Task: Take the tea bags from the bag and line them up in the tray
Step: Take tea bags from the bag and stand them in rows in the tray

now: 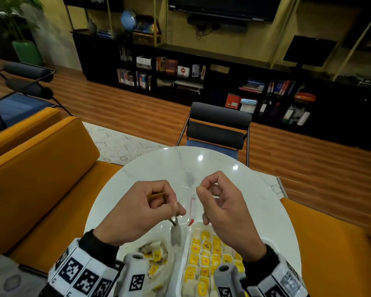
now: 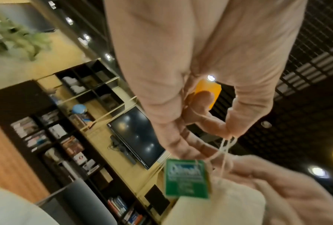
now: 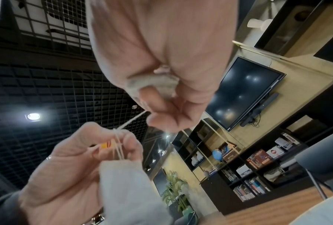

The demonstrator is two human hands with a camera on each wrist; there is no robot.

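Observation:
Both hands hover above the round white table [image 1: 169, 166]. My left hand [image 1: 176, 207] pinches a tangle of tea bag strings [image 2: 226, 146]; a yellow tag [image 2: 207, 92] sits in its fingers. A green tag [image 2: 186, 178] and a pale tea bag [image 1: 176, 234] dangle from it. My right hand [image 1: 199, 188] grips another tea bag [image 3: 152, 85] in its curled fingers and pinches a string [image 3: 130, 120] that runs taut to the left hand. Below lie the plastic bag [image 1: 154, 251] of tea bags and the white tray [image 1: 181, 269], filled with rows of yellow-tagged tea bags [image 1: 205, 260].
A clear plastic wrapper with a red strip [image 1: 191, 211] lies on the table beyond the tray. A dark chair [image 1: 219, 127] stands at the table's far side. Orange seats flank it on the left [image 1: 41, 168] and the right [image 1: 330, 232].

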